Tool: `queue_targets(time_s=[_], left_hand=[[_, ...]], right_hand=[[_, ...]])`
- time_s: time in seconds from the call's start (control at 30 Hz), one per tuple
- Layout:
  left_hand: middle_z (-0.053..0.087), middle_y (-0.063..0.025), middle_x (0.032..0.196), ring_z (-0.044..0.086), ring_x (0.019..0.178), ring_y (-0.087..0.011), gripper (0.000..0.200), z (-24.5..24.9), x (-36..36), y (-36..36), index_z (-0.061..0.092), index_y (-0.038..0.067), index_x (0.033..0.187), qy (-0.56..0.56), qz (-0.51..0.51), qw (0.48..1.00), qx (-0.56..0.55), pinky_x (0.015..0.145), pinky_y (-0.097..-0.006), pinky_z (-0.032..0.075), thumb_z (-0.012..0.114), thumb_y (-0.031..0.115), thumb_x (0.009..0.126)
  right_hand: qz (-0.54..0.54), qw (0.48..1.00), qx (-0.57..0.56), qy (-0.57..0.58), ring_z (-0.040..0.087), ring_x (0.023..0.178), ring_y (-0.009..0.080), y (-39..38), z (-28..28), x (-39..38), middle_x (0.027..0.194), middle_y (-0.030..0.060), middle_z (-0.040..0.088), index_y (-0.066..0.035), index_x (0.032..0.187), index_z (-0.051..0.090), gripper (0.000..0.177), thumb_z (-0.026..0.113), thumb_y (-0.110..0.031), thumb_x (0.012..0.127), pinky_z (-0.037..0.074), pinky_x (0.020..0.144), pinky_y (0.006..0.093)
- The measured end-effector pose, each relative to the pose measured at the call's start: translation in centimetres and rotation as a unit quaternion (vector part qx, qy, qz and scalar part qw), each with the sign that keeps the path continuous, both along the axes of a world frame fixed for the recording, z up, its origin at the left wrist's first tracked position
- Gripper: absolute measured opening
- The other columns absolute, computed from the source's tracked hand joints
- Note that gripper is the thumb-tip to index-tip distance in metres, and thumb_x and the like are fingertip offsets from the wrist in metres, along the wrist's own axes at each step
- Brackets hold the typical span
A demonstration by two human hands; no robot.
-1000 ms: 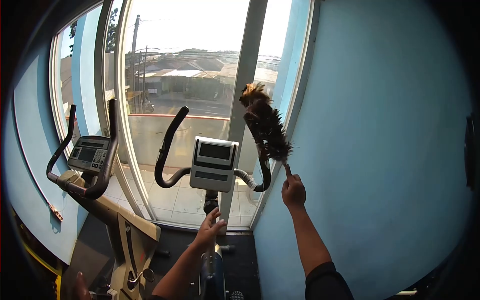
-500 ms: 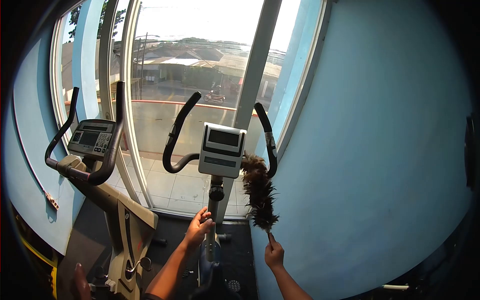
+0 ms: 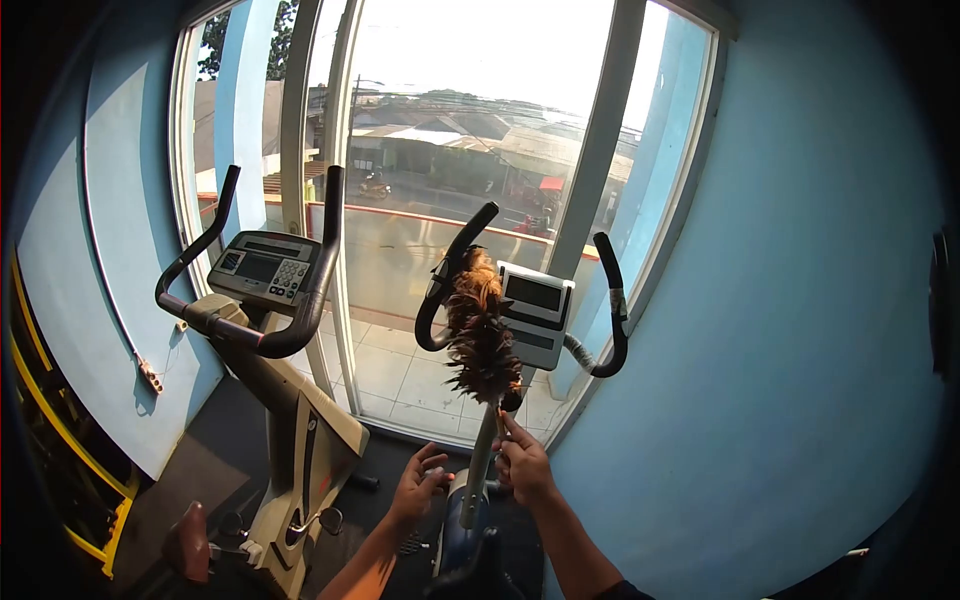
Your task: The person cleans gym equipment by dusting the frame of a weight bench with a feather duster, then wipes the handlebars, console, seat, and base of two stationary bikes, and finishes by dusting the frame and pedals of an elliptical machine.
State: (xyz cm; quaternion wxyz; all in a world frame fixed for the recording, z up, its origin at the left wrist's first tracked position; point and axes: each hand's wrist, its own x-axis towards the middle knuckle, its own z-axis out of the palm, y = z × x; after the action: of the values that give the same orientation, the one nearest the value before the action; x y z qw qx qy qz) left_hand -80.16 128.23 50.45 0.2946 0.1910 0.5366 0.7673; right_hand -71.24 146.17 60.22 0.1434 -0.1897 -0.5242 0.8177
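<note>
My right hand (image 3: pixel 524 466) is closed round the short handle of a brown feather duster (image 3: pixel 480 335). The feathers point up and lie against the left handlebar (image 3: pixel 432 322) of an exercise bike, partly covering that bar and the left edge of the bike's grey console (image 3: pixel 540 318). Lower down, my left hand (image 3: pixel 416 488) hangs beside the bike's post (image 3: pixel 482 455) with its fingers apart and bent, holding nothing. The bike's right handlebar (image 3: pixel 614 330) stands free of both hands.
A second exercise bike (image 3: pixel 300 430) with its own console (image 3: pixel 262 268) stands to the left. Behind are tall glass panes (image 3: pixel 450 150) in frames. A blue wall (image 3: pixel 780 330) rises at the right. A power strip (image 3: pixel 151 377) hangs on the left wall, above a yellow frame (image 3: pixel 75 440).
The duster has swung left, from the bike's right handlebar across to its left one, with my right hand carrying it. My view has turned left, so the bikes appear further right.
</note>
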Motion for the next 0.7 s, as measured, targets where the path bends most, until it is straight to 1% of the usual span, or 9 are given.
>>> queue_targets(time_s=[0.1,0.13,0.2,0.27,0.33,0.4,0.53,0.57,0.7], left_hand=[[0.052,-0.0116,0.140,0.063,0.109,-0.0161,0.060,-0.6,0.1,-3.0,0.029,0.010,0.153,0.017,0.026,0.999,-0.010,0.086,-0.0299,0.047,0.055,0.018,0.100],[0.052,-0.0116,0.140,0.063,0.109,-0.0161,0.060,-0.6,0.1,-4.0,0.029,0.010,0.153,0.015,0.028,0.999,-0.016,0.086,-0.0299,0.047,0.055,0.018,0.100],[0.052,-0.0113,0.140,0.062,0.109,-0.0166,0.059,-0.4,0.4,-6.0,0.029,0.011,0.153,-0.008,0.049,0.998,-0.025,0.087,-0.0315,0.047,0.054,0.019,0.100],[0.052,-0.0111,0.139,0.062,0.109,-0.0172,0.059,-0.2,0.4,-7.8,0.030,0.011,0.153,-0.006,0.059,0.998,-0.033,0.088,-0.0318,0.046,0.054,0.020,0.100],[0.053,-0.0111,0.138,0.062,0.108,-0.0174,0.058,-1.2,0.6,-9.5,0.030,0.010,0.153,-0.033,0.079,0.996,-0.025,0.088,-0.0318,0.046,0.053,0.019,0.100],[0.053,-0.0108,0.137,0.062,0.108,-0.0171,0.058,-2.0,0.7,-10.2,0.030,0.010,0.153,-0.044,0.084,0.995,-0.031,0.087,-0.0317,0.047,0.053,0.018,0.100],[0.052,-0.0112,0.138,0.061,0.109,-0.0197,0.058,-2.8,0.6,-10.3,0.026,0.011,0.154,-0.030,0.080,0.995,-0.053,0.090,-0.0336,0.045,0.049,0.022,0.102],[0.053,-0.0111,0.138,0.061,0.110,-0.0195,0.057,-2.7,0.6,-10.3,0.026,0.011,0.154,-0.035,0.078,0.995,-0.043,0.090,-0.0334,0.045,0.048,0.025,0.103],[0.055,-0.0117,0.135,0.063,0.105,-0.0169,0.057,-4.7,0.7,-10.3,0.028,0.008,0.153,-0.043,0.082,0.995,-0.019,0.085,-0.0295,0.047,0.046,0.034,0.106]], right_hand=[[-0.050,0.995,0.029,0.075,0.041,0.054,0.0048,0.4,3.3,-5.3,0.094,0.0022,0.054,-0.016,0.154,0.037,0.059,0.041,-0.002,0.096,0.034,0.045,0.0205],[-0.065,0.982,0.163,0.063,0.043,0.055,0.0060,1.3,2.3,-7.3,0.091,0.0025,0.055,-0.014,0.153,0.038,0.058,0.041,-0.003,0.096,0.037,0.046,0.0222],[-0.121,0.868,0.473,0.092,0.045,0.055,0.0069,3.0,-0.5,-10.2,0.087,0.0020,0.054,-0.011,0.150,0.042,0.055,0.040,-0.004,0.096,0.040,0.049,0.0233],[-0.002,0.919,0.394,0.023,0.053,0.065,0.0156,2.5,2.0,-9.2,0.082,0.0057,0.059,0.000,0.142,0.047,0.050,0.042,-0.005,0.093,0.046,0.061,0.0298],[-0.022,0.939,0.342,0.034,0.050,0.065,0.0105,3.0,1.2,-9.7,0.076,0.0040,0.055,0.000,0.143,0.046,0.051,0.042,-0.003,0.093,0.045,0.060,0.0268],[-0.055,0.908,0.411,0.061,0.050,0.067,0.0106,2.1,-0.8,-10.0,0.084,0.0014,0.054,-0.006,0.146,0.047,0.052,0.040,-0.001,0.094,0.045,0.060,0.0260],[0.010,0.887,0.455,-0.083,0.052,0.072,0.0119,0.8,-6.8,-8.1,0.085,0.0054,0.060,0.000,0.148,0.043,0.056,0.047,-0.006,0.092,0.046,0.068,0.0268],[-0.042,0.869,0.489,-0.056,0.062,0.071,0.0311,1.3,-9.1,-7.7,0.080,0.0223,0.062,0.001,0.146,0.045,0.058,0.047,-0.004,0.088,0.050,0.068,0.0396],[-0.176,0.809,0.539,-0.157,0.063,0.077,0.0382,2.3,-11.7,-6.2,0.084,0.0231,0.062,0.005,0.143,0.045,0.059,0.048,-0.002,0.085,0.050,0.072,0.0466]])
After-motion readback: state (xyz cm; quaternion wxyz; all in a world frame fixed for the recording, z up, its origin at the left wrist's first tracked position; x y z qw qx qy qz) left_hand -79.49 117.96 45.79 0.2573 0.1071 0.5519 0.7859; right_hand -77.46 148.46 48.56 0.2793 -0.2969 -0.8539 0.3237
